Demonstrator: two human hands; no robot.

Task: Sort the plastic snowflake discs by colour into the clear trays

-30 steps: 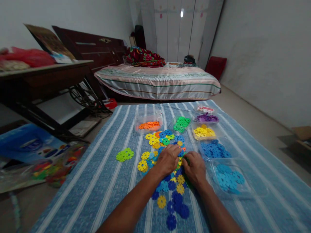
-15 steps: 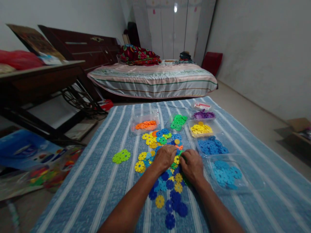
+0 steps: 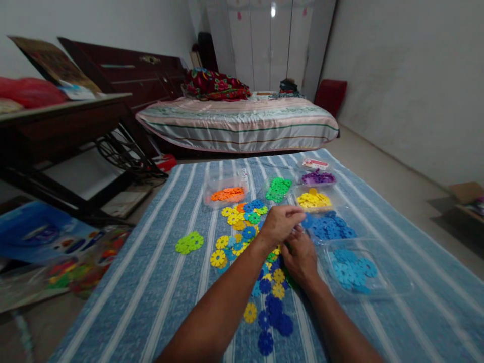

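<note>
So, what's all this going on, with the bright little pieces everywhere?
Someone is handling a mixed pile of flower-shaped discs on a striped cloth. The left hand is by the edge of a clear box of blue discs, apparently with a single blue disc at its fingertips. The right hand is close by; what it holds, if anything, is hidden. Orange discs, green discs, yellow discs, purple discs and light blue discs sit sorted; lime discs lie directly on the cloth.

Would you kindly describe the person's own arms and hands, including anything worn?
The left hand and right hand are bare, without gloves. No sleeves show on the forearms, and no watch or bracelet is visible at the wrists. A ring cannot be ruled out.
</note>
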